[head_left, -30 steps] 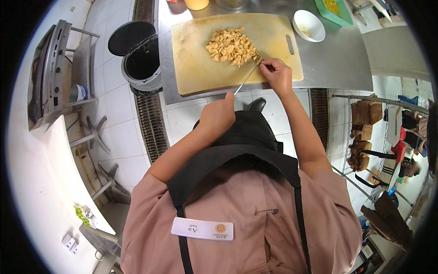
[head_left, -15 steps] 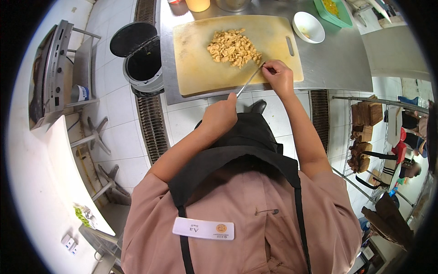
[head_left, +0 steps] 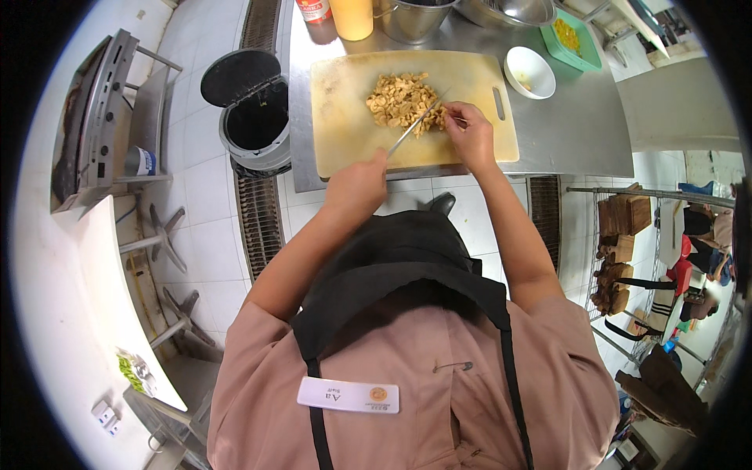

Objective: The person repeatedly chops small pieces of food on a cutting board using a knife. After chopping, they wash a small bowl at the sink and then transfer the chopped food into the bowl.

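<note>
Shifted with the knife [head_left: 407,135] in the left hand [head_left: 359,186] since half a second ago: farther over the plastic cutting board [head_left: 345,145] and leftward, now reaching past the right fingertips rather than ending at them. Runs lengthwise from the left fist away and rightward, across the right part of the chopped brown pile [head_left: 395,102]. Curled tight round the handle on the left; bunched close on the right hand [head_left: 471,135], cannot tell whether pinching a piece. Heaped just left of and beyond the right fingertips, nearer those than the left fist.
</note>
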Available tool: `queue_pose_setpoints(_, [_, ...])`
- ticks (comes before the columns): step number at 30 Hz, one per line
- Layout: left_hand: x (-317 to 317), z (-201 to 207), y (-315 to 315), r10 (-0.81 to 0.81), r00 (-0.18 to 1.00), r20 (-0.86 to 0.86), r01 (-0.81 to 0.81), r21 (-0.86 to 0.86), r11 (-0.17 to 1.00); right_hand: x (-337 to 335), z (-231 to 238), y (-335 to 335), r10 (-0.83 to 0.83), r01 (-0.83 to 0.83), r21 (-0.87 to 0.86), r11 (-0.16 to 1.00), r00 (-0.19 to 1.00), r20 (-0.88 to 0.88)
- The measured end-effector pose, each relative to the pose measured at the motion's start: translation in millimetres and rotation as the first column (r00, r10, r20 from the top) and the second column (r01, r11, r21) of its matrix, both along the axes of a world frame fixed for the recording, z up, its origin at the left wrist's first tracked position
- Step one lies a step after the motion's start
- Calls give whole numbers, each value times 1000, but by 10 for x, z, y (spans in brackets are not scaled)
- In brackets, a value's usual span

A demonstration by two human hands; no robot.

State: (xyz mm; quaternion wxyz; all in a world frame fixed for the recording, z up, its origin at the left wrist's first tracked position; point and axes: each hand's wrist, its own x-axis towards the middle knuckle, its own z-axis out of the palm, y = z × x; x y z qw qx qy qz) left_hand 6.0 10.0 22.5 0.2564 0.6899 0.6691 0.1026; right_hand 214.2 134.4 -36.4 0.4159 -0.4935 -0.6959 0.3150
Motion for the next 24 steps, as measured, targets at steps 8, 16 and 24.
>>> queue_pose_setpoints(8, [-90,32,-143,88,995,45,-91,85,992,80,142,61,71,-76,32,997,988,134])
queue_pose_setpoints(16, [-112,-86,-301,182,982,40,-183,4,983,223,92,25,163,-250,254,934,934,319])
queue_pose_setpoints(24, [-87,-170,-403,250,952,174,-265,69,962,254,379,99,279,-312,88,946,922,268])
